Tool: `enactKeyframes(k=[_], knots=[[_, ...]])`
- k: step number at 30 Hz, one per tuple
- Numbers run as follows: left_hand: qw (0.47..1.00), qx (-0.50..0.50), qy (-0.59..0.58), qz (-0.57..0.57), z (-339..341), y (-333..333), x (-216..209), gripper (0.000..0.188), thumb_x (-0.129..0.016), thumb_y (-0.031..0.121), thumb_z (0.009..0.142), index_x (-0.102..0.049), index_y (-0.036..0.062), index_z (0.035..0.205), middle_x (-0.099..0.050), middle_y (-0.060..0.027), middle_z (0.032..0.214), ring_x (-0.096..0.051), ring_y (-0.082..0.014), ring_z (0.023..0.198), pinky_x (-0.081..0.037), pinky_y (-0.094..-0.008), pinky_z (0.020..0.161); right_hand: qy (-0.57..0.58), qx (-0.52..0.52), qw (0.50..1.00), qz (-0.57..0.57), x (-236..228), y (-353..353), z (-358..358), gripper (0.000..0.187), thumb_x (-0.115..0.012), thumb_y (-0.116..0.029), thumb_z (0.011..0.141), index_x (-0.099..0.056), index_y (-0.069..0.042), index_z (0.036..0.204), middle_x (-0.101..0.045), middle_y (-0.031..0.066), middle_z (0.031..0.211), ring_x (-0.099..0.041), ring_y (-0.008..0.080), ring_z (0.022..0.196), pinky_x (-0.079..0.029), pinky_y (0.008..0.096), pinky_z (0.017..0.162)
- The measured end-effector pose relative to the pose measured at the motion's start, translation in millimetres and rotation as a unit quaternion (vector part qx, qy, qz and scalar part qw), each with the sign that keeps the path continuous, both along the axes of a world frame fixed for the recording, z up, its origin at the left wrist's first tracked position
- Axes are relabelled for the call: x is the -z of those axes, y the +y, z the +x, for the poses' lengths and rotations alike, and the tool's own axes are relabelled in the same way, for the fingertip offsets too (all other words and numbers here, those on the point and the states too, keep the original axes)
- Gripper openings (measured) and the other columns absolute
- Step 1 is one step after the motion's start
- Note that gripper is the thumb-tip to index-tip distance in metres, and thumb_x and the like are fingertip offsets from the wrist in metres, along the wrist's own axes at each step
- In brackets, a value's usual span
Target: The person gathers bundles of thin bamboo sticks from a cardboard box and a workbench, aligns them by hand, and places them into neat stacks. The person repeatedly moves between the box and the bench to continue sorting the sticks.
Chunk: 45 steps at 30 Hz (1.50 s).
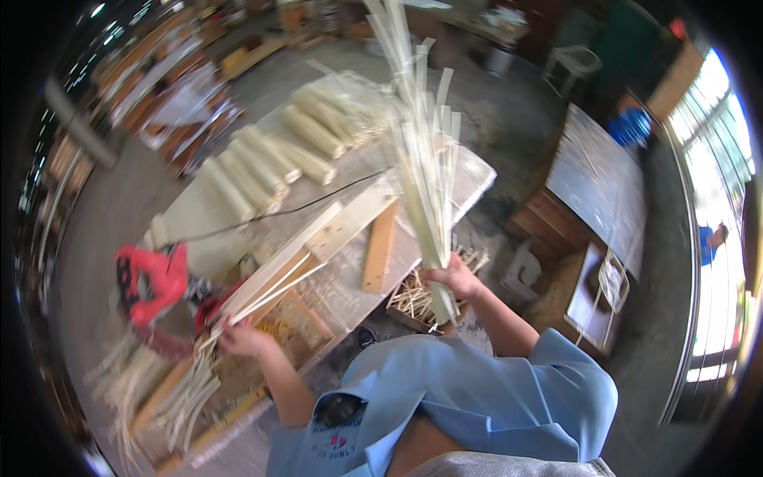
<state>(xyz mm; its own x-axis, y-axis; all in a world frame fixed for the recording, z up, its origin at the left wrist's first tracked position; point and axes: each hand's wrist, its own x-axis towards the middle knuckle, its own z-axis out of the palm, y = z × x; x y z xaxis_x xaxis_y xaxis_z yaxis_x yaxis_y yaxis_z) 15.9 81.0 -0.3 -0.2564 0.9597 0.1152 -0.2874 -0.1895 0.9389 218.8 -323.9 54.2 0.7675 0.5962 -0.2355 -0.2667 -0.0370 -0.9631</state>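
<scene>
My right hand [458, 278] is closed round the lower part of a tall bundle of pale, thin flat strips [429, 199]. The bundle stands nearly upright, its upper ends fanning out past the table's right end. My left hand [245, 340] is pinched round a few narrow pale strips [278, 296] beside the red power saw [159, 286] on the table. Those strips slant across a wooden board. Loose strip ends [184, 404] hang in a tangle left of that hand. Motion blurs the fingertips a little.
Several strip bundles [238, 171] lie along the table's far side [469, 183]; a black cable [318, 199] crosses it. A box of short offcuts [413, 306] sits below its right edge. A wooden cabinet [596, 183] stands at right, and a person [710, 242] appears beyond the window.
</scene>
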Motion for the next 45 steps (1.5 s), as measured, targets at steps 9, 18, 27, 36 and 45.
enactKeyframes(k=[9, 18, 27, 36, 45], knots=[[0.86, 0.482, -0.108, 0.127, 92.2, -114.8, -130.5, 0.017, -0.05, 0.022, 0.103, -0.051, 0.0065, 0.097, -0.05, -0.0022, 0.07, -0.052, -0.0138, 0.057, -0.046, -0.0276, 0.043, -0.041, -0.016, 0.999, -0.022, 9.2, -9.7, -7.4, 0.01, -0.067, -0.003, 0.081, -0.063, 0.001, 0.089, -0.067, 0.0084, 0.074, -0.065, 0.017, 0.069, -0.052, 0.0323, 0.068], [0.765, 0.637, 0.03, 0.091, 179.1, -215.6, -138.4, 0.064, -0.083, 0.036, 0.084, -0.053, -0.0009, 0.127, -0.053, -0.0027, 0.105, -0.051, -0.0072, 0.086, -0.042, -0.0202, 0.073, -0.121, 0.03, 0.986, -0.115, 8.9, -3.2, -13.8, 0.02, -0.068, -0.009, 0.08, -0.066, 0.003, 0.096, -0.071, 0.0072, 0.074, -0.068, 0.016, 0.07, -0.054, 0.0316, 0.072], [0.678, 0.733, 0.023, -0.047, 221.8, -245.2, -153.1, 0.021, -0.073, 0.023, 0.095, -0.062, 0.0061, 0.101, -0.047, 0.0086, 0.069, -0.033, 0.0007, 0.05, -0.021, -0.0193, 0.042, -0.057, 0.055, 0.997, -0.018, 8.3, -29.9, -20.0, 0.013, -0.066, -0.005, 0.082, -0.064, 0.001, 0.093, -0.068, 0.0055, 0.073, -0.065, 0.0133, 0.067, -0.051, 0.0297, 0.067], [0.619, 0.783, 0.061, 0.003, 253.0, -304.2, -153.9, 0.016, -0.068, 0.019, 0.097, -0.058, 0.009, 0.091, -0.04, 0.0108, 0.063, -0.03, 0.0002, 0.049, -0.021, -0.0195, 0.044, 0.027, 0.093, 0.991, 0.094, 20.2, -78.2, -31.2, 0.013, -0.068, -0.004, 0.079, -0.064, 0.002, 0.09, -0.067, 0.0092, 0.076, -0.066, 0.0161, 0.066, -0.055, 0.0314, 0.064], [0.631, 0.77, 0.079, 0.053, 270.5, -356.8, -158.7, 0.02, -0.065, 0.022, 0.1, -0.061, 0.0023, 0.098, -0.042, 0.0082, 0.062, -0.033, -0.0005, 0.047, -0.022, -0.0195, 0.04, 0.052, 0.216, 0.965, 0.139, 29.4, -144.9, -57.9, 0.026, -0.072, -0.003, 0.08, -0.061, 0.001, 0.103, -0.067, 0.0088, 0.083, -0.069, 0.0192, 0.071, -0.058, 0.0342, 0.066]])
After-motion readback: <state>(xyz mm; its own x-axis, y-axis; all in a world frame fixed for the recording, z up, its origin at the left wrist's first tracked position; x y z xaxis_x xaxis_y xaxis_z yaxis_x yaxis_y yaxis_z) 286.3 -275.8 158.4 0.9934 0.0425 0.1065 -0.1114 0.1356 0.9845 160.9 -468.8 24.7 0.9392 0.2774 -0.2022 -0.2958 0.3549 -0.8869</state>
